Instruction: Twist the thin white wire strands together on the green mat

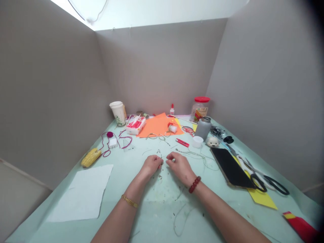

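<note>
Left hand (152, 164): fingers curled, thumb and fingertips pressed together, pinching a small dark piece (162, 162) at the edge of the grip; a gold bracelet (130, 201) encircles the wrist.
Right hand (179, 166): fingers bent, thumb close to the index finger, just beside the left hand and apart from it; whether a thread lies between the fingertips cannot be told. A dark red bead bracelet (194, 184) encircles the wrist.
Small dark piece: between the two hands, above the pale green work surface (157, 216); exact form too small to tell.
Loose bits (160, 177): scattered on the surface near the fingertips.
Green cords (199, 155): lying in loose strands beyond the right hand.
Red lighter (182, 142): flat on the surface, beyond the hands, near a small white cup (197, 141).
Right zone: black phone (230, 167) lying flat, partly over yellow paper (264, 199); scissors (255, 177) beside it.
Left zone: white sheet (82, 195) flat; yellow corn-shaped item (91, 157) beyond it; purple cord (126, 142) near a tissue pack (136, 125).
Rear zone: orange paper (155, 126) flat; lidded jar (199, 109) upright behind a grey bottle (203, 129).
</note>
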Tool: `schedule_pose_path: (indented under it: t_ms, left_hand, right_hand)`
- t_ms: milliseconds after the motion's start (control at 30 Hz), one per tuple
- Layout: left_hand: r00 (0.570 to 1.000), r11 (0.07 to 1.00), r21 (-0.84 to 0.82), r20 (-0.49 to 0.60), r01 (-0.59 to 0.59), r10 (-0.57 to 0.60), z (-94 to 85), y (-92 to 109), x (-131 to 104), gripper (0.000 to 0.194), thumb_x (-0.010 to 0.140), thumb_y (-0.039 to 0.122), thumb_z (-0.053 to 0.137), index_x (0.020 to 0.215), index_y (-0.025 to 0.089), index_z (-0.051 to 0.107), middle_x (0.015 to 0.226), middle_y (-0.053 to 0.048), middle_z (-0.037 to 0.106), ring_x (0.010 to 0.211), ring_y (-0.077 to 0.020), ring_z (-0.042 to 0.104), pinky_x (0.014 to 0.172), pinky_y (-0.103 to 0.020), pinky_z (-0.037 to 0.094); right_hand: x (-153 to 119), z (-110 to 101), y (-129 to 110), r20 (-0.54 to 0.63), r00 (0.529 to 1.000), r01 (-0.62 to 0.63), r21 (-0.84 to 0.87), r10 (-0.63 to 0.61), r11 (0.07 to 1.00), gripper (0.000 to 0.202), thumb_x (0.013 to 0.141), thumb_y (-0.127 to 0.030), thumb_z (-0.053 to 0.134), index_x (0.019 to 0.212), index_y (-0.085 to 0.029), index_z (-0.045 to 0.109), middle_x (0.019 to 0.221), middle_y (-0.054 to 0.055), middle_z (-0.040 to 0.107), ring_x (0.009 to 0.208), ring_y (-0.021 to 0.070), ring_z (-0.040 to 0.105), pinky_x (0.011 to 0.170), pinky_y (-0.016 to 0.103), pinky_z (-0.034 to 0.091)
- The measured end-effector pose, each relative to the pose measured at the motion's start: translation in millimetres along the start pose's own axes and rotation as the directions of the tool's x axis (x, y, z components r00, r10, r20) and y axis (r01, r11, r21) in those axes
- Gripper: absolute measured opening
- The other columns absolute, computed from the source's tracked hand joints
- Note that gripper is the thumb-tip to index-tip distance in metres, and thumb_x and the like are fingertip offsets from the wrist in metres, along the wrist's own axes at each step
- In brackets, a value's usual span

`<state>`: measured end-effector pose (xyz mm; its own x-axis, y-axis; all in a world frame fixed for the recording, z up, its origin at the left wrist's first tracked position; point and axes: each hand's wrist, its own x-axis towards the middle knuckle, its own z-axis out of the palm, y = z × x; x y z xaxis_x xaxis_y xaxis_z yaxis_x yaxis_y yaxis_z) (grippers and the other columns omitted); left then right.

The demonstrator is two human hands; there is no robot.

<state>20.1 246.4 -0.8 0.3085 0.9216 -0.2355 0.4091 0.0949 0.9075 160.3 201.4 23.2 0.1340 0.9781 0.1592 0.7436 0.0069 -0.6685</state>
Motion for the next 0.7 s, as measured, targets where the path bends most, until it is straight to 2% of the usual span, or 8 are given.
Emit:
schedule_pose_path:
  t_ms: [67, 167, 233, 333, 567, 700]
  left_hand:
    - [1.000, 1.000, 0.006, 0.001, -0.010, 0.010, 0.3, -1.1, 0.8, 0.026, 0.072, 0.038, 0.048, 0.059, 0.016, 0.046, 0.046, 0.006, 0.039, 0.038, -0.0041, 0.025, 0.040, -0.020, 0.018]
    - [1.000, 1.000, 0.005, 0.015, -0.011, 0.011, -0.4, -1.2, 0.9, 0.025, 0.073, 0.036, 0.046, 0.059, 0.015, 0.046, 0.045, 0.006, 0.038, 0.038, -0.0039, 0.025, 0.041, -0.019, 0.018]
    - [0.999, 1.000, 0.008, 0.033, -0.001, 0.001, -1.6, -0.7, 0.2, 0.025, 0.074, 0.036, 0.045, 0.059, 0.015, 0.046, 0.046, 0.006, 0.037, 0.038, -0.0038, 0.024, 0.040, -0.020, 0.017]
    - [0.998, 1.000, 0.000, 0.057, 0.009, -0.009, -2.9, 0.1, -1.2, 0.024, 0.074, 0.036, 0.044, 0.062, 0.015, 0.048, 0.048, 0.006, 0.039, 0.038, -0.0036, 0.023, 0.040, -0.020, 0.016]
    - [1.000, 1.000, -0.010, -0.020, 0.018, -0.018, -0.8, 0.1, -0.1, 0.023, 0.074, 0.034, 0.044, 0.074, 0.014, 0.057, 0.053, 0.004, 0.043, 0.042, -0.0056, 0.028, 0.044, -0.020, 0.021]
    - [1.000, 1.000, 0.021, -0.008, 0.015, -0.015, -1.4, 1.8, -1.2, 0.027, 0.073, 0.035, 0.045, 0.076, 0.014, 0.061, 0.053, 0.004, 0.043, 0.045, -0.0065, 0.028, 0.045, -0.020, 0.022]
  right_hand:
    - [-3.0, 9.4, -6.8, 0.118, 0.988, -0.110, 0.130, 0.095, 0.985, 0.014, 0.071, -0.020, 0.053, 0.084, -0.018, 0.057, 0.073, 0.001, 0.061, 0.058, 0.0118, 0.052, 0.055, 0.022, 0.034]
    - [-0.3, 16.9, -9.1, 0.156, 0.973, -0.196, 0.162, 0.171, 0.967, 0.017, 0.068, -0.020, 0.055, 0.085, -0.017, 0.056, 0.063, -0.001, 0.059, 0.048, 0.0097, 0.046, 0.049, 0.021, 0.030]
    - [3.3, 16.7, -6.2, 0.128, 0.982, -0.155, 0.121, 0.139, 0.981, 0.006, 0.069, -0.020, 0.054, 0.073, -0.017, 0.056, 0.061, 0.000, 0.058, 0.052, 0.0099, 0.046, 0.051, 0.021, 0.030]
    - [7.7, 13.9, -1.0, 0.105, 0.991, -0.092, 0.058, 0.086, 0.994, 0.013, 0.071, -0.021, 0.050, 0.060, -0.016, 0.054, 0.059, 0.001, 0.057, 0.055, 0.0104, 0.046, 0.052, 0.020, 0.029]
    - [17.6, 16.8, 4.0, 0.031, 0.999, -0.034, 0.003, 0.034, 0.999, 0.015, 0.071, -0.016, 0.044, 0.061, -0.017, 0.055, 0.060, 0.001, 0.058, 0.057, 0.0110, 0.047, 0.054, 0.021, 0.029]
    - [20.5, 13.6, 8.2, 0.006, 0.999, -0.039, -0.011, 0.039, 0.999, 0.014, 0.071, -0.017, 0.045, 0.061, -0.017, 0.054, 0.061, 0.002, 0.059, 0.059, 0.0117, 0.048, 0.056, 0.021, 0.030]
